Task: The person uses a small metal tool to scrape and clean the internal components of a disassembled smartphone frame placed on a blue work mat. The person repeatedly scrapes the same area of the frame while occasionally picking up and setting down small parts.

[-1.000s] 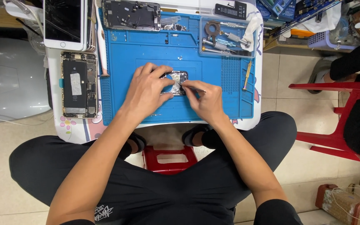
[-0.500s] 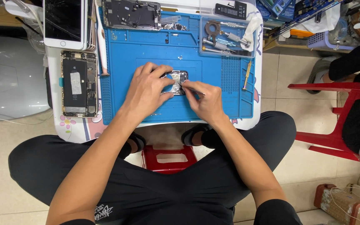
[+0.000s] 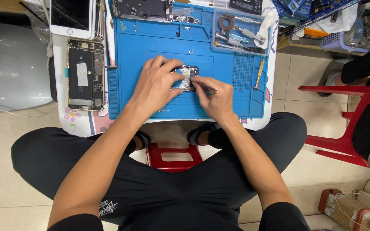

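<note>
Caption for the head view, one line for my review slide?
Seated person's left hand steadies a small metal phone part on a blue repair mat while the right hand works it with tweezers.

- small metal part (image 3: 188,77): near-left half hidden under left hand (image 3: 157,85)
- tool tip in right hand (image 3: 217,98): too thin to tell
- white phone (image 3: 71,17), far left: cut by top edge
- opened device (image 3: 142,8), far: top cropped

Hands on blue mat (image 3: 159,34) — left hand (image 3: 156,85) pinning small metal part (image 3: 188,77), right hand (image 3: 217,99) gripping tweezers (image 3: 205,87).
</note>
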